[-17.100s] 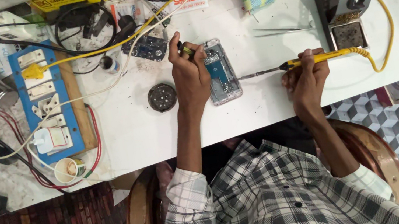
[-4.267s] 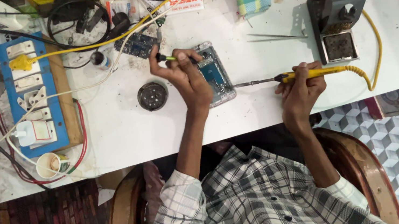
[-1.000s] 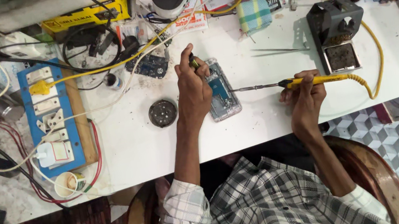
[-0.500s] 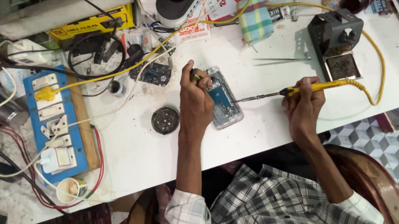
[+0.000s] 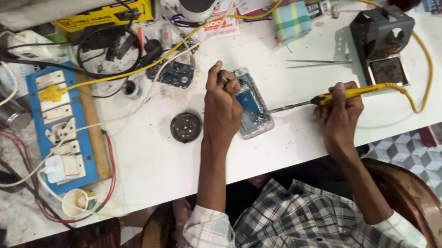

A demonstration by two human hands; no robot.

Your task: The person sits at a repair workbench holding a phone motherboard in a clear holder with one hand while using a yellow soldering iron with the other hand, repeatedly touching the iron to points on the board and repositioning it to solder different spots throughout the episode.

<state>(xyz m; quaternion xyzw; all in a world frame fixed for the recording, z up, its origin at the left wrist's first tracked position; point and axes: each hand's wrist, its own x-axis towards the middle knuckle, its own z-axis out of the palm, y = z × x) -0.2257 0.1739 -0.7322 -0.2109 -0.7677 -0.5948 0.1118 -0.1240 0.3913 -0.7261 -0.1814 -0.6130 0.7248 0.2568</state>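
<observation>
A yellow box (image 5: 105, 14) is seen far behind the opened phone (image 5: 252, 103), which is pinned by the left hand (image 5: 222, 108). The soldering iron (image 5: 343, 95) is clamped in the right hand (image 5: 340, 112), as half a second earlier.

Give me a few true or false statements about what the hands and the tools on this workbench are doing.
1. The right hand holds a yellow soldering iron. True.
2. The left hand rests on the blue socket board. False: it steadies an opened phone.
3. The iron's tip points at the phone. True.
4. The round black tin sits to the right of the phone. False: it lies left of it, beside the left hand.
5. The metal iron stand is empty. True.
</observation>
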